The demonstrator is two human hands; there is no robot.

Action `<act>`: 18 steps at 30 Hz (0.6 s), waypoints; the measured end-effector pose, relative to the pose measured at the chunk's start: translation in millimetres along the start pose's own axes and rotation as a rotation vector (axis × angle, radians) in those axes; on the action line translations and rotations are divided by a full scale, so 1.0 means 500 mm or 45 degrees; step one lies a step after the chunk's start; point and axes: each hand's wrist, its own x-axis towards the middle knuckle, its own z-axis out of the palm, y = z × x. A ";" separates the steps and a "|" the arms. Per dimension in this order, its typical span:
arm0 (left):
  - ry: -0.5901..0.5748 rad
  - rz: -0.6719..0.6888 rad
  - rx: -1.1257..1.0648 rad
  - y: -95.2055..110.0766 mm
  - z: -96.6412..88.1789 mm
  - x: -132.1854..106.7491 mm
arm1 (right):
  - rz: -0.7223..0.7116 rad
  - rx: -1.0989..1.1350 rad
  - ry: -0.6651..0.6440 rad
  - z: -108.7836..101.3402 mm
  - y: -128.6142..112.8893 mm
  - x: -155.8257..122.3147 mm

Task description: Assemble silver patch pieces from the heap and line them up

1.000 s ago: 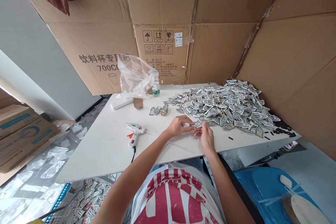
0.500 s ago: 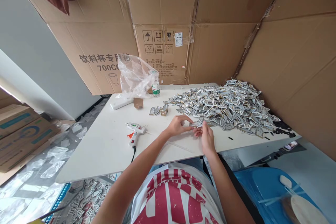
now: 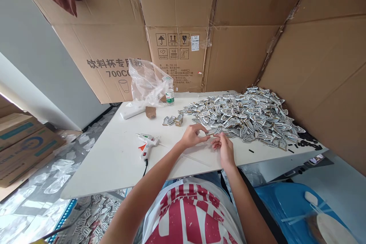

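Note:
Both my hands meet over the white table (image 3: 114,160) at its near middle. My left hand (image 3: 193,135) pinches a small silver patch (image 3: 211,132) between thumb and fingers. My right hand (image 3: 224,146) is curled beside it, its fingertips touching the same patch from the right. Just beyond lies a large heap of silver-and-white patches (image 3: 246,116) covering the right half of the table. A white hot-glue gun (image 3: 147,143) with an orange trigger lies to the left of my left hand.
A small stack of patches (image 3: 174,120), a brown scrap (image 3: 150,112), a white power strip (image 3: 132,112), a small bottle (image 3: 169,96) and a clear plastic bag (image 3: 147,82) sit at the back. Cardboard boxes (image 3: 177,26) wall the far side. A blue stool (image 3: 286,206) stands at the right.
My hands have lifted slightly and drawn a little apart, still on the patch. Nothing else moved.

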 end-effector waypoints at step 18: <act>0.168 -0.775 0.985 -0.039 -0.070 0.003 | -0.017 -0.061 -0.061 0.003 -0.004 -0.005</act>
